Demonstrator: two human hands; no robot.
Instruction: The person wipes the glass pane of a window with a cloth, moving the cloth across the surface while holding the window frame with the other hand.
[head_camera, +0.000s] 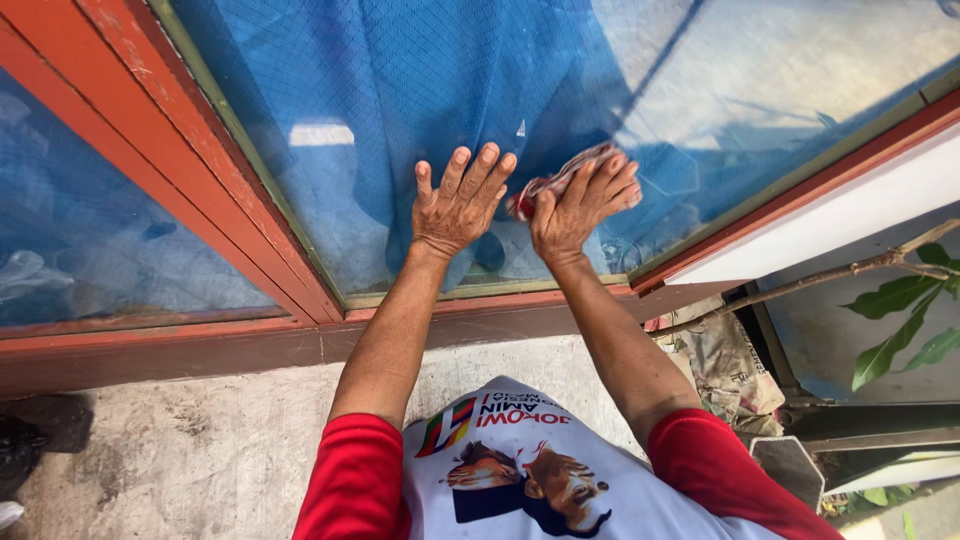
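Right hand (578, 205) presses a rag (548, 185) flat on glass (400, 90); left hand (460, 205) spread empty beside.

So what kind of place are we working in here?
Likely outside a house: a red-framed window pane with a blue curtain behind it, a concrete wall below and a leafy branch beside it.

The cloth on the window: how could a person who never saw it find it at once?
Find the big window pane with blue fabric behind it, framed in red wood. The cloth lies under the right hand, pressed against the glass. It alone is crumpled, red and white.
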